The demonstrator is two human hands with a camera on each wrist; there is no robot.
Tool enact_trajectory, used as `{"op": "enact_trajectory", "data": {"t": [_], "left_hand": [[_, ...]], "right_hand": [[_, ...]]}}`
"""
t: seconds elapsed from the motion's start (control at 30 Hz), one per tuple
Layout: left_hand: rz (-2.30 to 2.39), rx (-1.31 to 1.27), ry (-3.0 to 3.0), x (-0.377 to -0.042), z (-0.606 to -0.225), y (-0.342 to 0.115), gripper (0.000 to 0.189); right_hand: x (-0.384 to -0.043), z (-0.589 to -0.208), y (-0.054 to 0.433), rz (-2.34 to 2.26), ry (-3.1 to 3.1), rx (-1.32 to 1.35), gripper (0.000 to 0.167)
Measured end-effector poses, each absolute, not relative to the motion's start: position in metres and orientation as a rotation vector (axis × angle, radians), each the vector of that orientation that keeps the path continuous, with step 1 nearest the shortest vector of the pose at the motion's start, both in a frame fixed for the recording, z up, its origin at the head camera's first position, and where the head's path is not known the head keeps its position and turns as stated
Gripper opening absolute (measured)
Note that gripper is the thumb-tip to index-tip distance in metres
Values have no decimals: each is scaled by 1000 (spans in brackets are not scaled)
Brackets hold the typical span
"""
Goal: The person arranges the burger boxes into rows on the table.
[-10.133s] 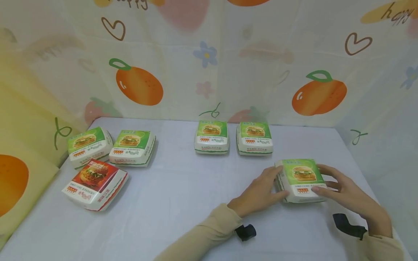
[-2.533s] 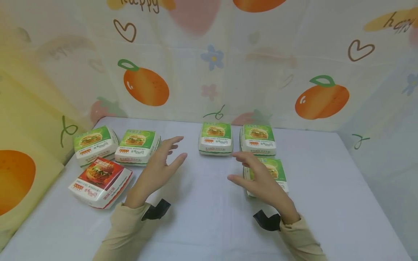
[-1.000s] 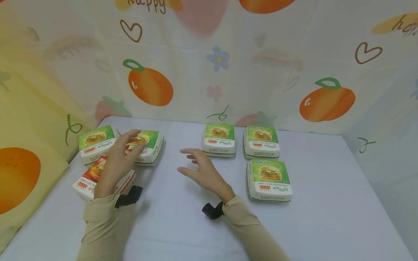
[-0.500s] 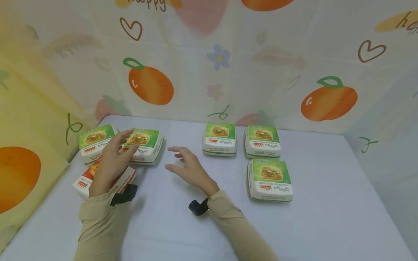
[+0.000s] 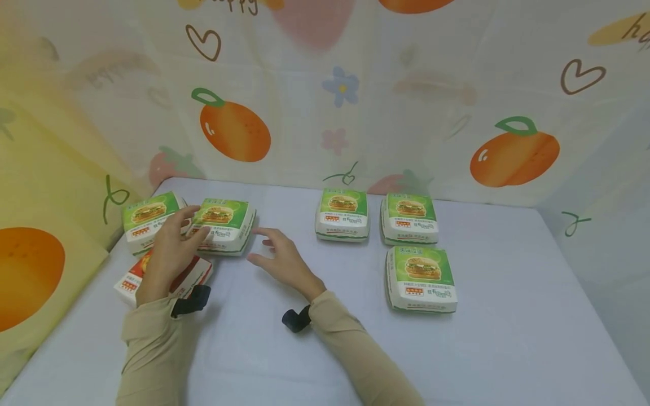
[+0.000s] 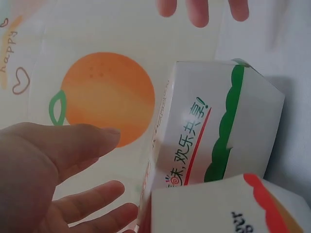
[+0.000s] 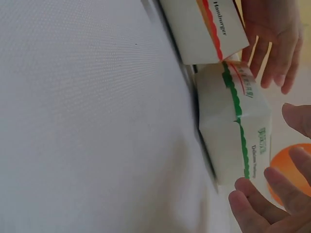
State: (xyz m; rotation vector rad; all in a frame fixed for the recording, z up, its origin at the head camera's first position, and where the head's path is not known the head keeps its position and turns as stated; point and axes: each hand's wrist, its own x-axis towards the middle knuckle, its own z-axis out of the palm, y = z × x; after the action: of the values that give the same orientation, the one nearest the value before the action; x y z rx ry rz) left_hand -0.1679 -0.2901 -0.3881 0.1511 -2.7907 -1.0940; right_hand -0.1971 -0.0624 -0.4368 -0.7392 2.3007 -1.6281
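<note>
In the head view my left hand [image 5: 170,248] is over the red-and-white hamburger box [image 5: 195,277], hiding much of its top. Its fingers are spread beside the left edge of a green-and-white hamburger box [image 5: 219,217]. My right hand [image 5: 286,262], loosely bent, is just off that box's right side and holds nothing. From the left wrist, the green-trimmed box [image 6: 204,131] rises behind the red-trimmed one [image 6: 209,211], with a gap to my thumb [image 6: 82,138]. The right wrist view has the green-trimmed box [image 7: 221,121] apart from my right thumb, fingertips nearest its lower end.
Another green box [image 5: 144,217] sits at the far left, partly behind the left hand. Two green boxes [image 5: 341,214] [image 5: 409,219] stand along the back, and one more [image 5: 421,279] lies in front of the right one. A printed curtain [image 5: 396,113] hangs behind the white table [image 5: 508,338].
Ten seconds ago both hands held a green box at the right; it now stands in front of the back right box. Both hands have since moved left, the right one closing toward the left green box.
</note>
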Motion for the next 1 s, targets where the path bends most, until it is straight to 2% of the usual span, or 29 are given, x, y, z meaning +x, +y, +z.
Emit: {"op": "enact_trajectory", "data": {"t": [0.23, 0.67, 1.0], "left_hand": [[-1042, 177, -2884, -172, -393, -295, 60], [-972, 208, -3133, -173, -393, -299, 80], [-961, 59, -3062, -170, -394, -293, 72]], "right_hand": [[-198, -440, -71, -1626, 2277, -708, 58], [-201, -443, -82, -1631, 2210, -686, 64], [-202, -447, -85, -1713, 2264, -670, 58]]}}
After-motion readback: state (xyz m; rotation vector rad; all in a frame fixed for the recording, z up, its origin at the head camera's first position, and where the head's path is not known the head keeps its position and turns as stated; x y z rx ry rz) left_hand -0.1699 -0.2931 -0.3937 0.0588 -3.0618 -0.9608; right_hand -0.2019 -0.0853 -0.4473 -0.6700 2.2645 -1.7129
